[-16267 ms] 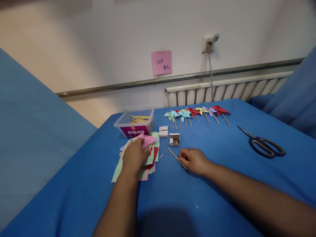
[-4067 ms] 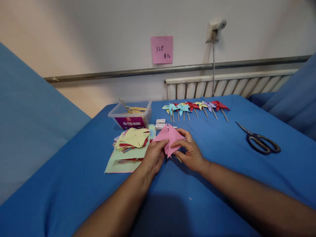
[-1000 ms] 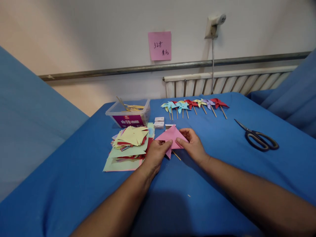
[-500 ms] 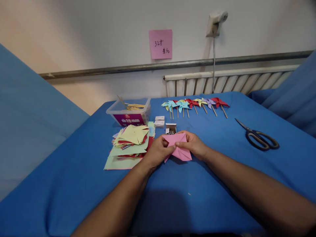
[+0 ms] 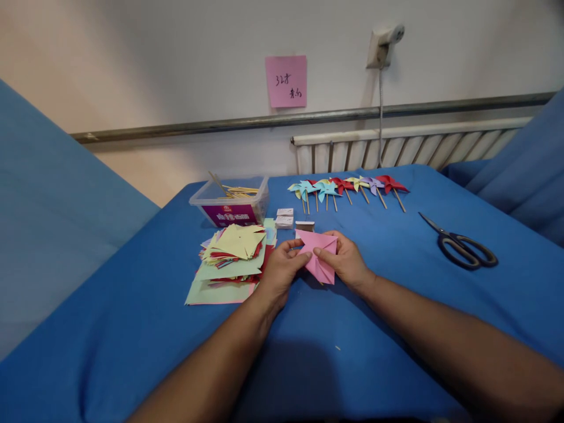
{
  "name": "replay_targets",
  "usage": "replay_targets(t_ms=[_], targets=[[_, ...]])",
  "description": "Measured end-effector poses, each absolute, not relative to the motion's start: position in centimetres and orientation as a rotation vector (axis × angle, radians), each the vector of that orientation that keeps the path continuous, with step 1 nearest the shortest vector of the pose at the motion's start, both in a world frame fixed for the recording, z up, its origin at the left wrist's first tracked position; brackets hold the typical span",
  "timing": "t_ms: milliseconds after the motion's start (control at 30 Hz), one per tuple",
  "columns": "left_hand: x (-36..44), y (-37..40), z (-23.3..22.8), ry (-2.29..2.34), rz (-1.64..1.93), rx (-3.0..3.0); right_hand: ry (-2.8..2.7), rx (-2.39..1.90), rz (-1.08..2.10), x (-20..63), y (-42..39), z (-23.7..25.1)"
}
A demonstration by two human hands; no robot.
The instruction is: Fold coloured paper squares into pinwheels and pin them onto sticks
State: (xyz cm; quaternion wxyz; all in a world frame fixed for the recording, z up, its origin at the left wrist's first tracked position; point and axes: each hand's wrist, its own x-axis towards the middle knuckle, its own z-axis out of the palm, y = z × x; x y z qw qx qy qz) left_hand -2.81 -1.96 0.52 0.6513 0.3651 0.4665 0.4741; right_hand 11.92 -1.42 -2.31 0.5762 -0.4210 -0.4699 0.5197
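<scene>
A pink paper pinwheel (image 5: 322,271), cut and creased toward its middle, is held up over the table between both hands. My left hand (image 5: 284,267) pinches it from the left, thumb on its face near the centre. From the right, my right hand (image 5: 348,261) grips it, its thumb beside the other one and its fingers behind the paper. A bit of a thin stick shows under the lower edge. Just behind the paper stands a small open box (image 5: 305,226), partly covered by it.
To the left lie stacked cut papers (image 5: 238,242) and a plastic tub (image 5: 229,211) of wooden sticks. Small white boxes (image 5: 284,218) sit near the tub. Finished pinwheels (image 5: 348,187) line the back. Black-handled scissors (image 5: 460,244) lie at the right on the blue cloth (image 5: 176,364).
The pink paper has been raised slightly and turned in my hands, now covering more of the small box. Both thumbs have come close together near its centre.
</scene>
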Motion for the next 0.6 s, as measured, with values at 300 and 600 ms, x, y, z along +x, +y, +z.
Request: replay_targets(t_ms=[300,600], targets=[[-1.9,-2.9,1.1,0.770,1.008,0.427,-1.011,-1.042,0.997,11.5,-1.4,-2.9],[-1.1,-3.1,0.0,0.852,1.089,0.511,-1.014,-1.054,0.983,11.1,-1.9,-2.4]])
